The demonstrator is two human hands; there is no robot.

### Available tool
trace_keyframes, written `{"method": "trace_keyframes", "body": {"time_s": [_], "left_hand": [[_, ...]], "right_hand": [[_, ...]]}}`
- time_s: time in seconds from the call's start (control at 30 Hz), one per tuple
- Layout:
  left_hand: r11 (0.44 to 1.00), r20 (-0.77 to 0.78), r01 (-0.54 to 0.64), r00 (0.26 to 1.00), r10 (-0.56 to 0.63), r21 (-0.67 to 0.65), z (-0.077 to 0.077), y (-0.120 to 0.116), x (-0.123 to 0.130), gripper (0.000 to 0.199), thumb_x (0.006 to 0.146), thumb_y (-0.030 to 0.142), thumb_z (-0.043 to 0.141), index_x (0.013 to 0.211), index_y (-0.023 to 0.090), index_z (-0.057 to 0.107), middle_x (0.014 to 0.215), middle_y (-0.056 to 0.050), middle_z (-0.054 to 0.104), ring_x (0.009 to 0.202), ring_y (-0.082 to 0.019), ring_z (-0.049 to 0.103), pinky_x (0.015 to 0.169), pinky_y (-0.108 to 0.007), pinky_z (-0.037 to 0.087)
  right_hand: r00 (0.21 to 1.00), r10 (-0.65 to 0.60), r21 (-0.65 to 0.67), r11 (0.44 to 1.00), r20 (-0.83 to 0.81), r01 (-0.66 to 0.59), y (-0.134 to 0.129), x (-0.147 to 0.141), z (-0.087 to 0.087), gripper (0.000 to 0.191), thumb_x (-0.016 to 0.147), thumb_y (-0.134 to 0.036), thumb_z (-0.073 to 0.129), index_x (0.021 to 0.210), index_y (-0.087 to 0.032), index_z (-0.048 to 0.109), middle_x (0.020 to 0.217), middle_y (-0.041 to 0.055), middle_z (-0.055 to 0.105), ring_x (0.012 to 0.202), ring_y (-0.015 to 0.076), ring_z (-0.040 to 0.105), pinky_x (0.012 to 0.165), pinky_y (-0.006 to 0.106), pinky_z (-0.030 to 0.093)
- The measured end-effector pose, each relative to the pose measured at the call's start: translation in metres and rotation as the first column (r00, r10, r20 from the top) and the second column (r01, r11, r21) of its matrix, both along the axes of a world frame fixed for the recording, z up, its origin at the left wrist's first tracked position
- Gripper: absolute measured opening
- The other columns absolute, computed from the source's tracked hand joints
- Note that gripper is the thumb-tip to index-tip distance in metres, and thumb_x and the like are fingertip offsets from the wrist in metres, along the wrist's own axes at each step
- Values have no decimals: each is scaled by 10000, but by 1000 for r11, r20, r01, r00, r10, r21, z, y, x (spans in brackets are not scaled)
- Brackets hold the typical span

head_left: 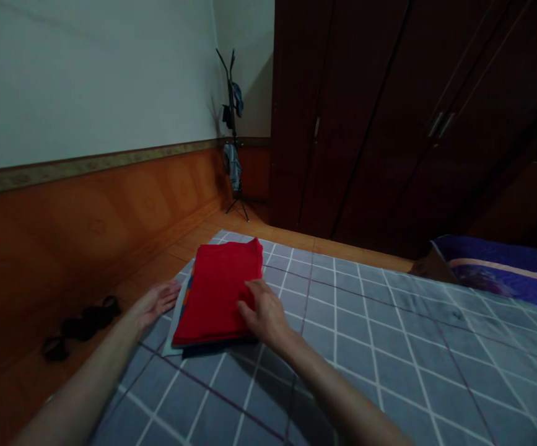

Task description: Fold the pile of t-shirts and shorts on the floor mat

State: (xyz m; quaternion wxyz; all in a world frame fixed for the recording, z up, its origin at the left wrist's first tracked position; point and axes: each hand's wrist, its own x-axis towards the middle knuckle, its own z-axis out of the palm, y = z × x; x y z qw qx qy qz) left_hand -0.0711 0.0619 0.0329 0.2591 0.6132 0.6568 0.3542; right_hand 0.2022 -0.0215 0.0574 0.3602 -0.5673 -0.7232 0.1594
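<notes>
- The left hand (155,302) is extended beside the stack's left edge; its fingers are loosely opened, nothing held.
- The right hand (267,311) is angled inward, fingers bent at the red cloth (219,291); whether fabric is pinched cannot be told.
- The red cloth is stacked upon folded cloths (203,350) near the bed's (370,347) left edge, long axis directed forward, slightly right.

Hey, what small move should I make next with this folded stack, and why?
Perhaps nudge the pale cloth rightward with your left hand: its left edge sticks out beyond the red cloth on top, and that hand is right beside it.
</notes>
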Motion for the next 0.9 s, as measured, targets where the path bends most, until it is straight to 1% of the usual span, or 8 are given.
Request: {"method": "trace_keyframes", "body": {"time_s": [0.1,0.17,0.23,0.37,0.47,0.57,0.77,0.9], "left_hand": [[996,101,-80,992,75,46,7,1,-23,146,854,267,540,862,144,618,788,-61,705,700,-168,689,622,-268,546],[993,115,-67,992,56,96,14,8,-12,194,804,304,559,910,157,629,851,-69,713,763,-188,688,667,-282,543],[990,88,13,996,-26,143,19,22,16,235,771,334,572,915,166,650,902,-66,715,827,-201,677,744,-301,532],[956,-48,222,975,-217,194,20,57,94,196,746,290,579,874,190,689,946,-43,718,928,-208,646,896,-319,468],[928,-148,320,944,-295,189,15,78,142,188,731,262,614,891,205,695,996,-44,709,990,-218,620,935,-326,433],[920,-216,359,921,-323,157,9,92,167,184,697,257,677,872,200,694,999,-60,698,1007,-231,599,938,-337,414],[935,-244,343,918,-313,93,5,109,170,169,766,293,669,695,150,613,724,-4,630,732,-163,586,773,-342,449],[944,-132,298,951,-280,143,19,106,162,178,692,320,651,604,176,594,615,11,592,661,-170,559,667,-279,417]], "right_hand": [[988,-130,1,991,-84,131,7,45,-36,369,819,-237,495,1155,-120,594,1148,147,602,1053,251,567,927,372,430],[971,-189,-17,982,-147,188,13,69,-54,379,826,-274,471,1142,-112,602,1100,160,621,1001,271,586,883,403,449],[952,-215,-44,977,-219,210,20,85,-69,379,828,-303,460,1115,-113,616,1020,152,649,906,258,616,817,391,477],[914,-199,-68,980,-353,187,28,99,-90,371,815,-354,483,1055,-119,641,936,123,673,814,218,635,756,340,500],[902,-163,-56,987,-400,153,29,103,-95,376,795,-373,523,1056,-132,647,940,104,677,820,209,631,755,329,498],[902,-150,-53,989,-404,140,27,103,-94,359,781,-345,534,1039,-129,659,924,98,676,824,204,628,757,313,489],[912,-238,-116,971,-333,211,24,103,-87,257,805,-228,472,880,-152,705,832,75,684,761,186,629,692,262,447],[922,-298,-169,950,-246,262,23,102,-84,227,808,-209,497,828,-186,722,821,67,704,754,198,636,666,258,401]]}}
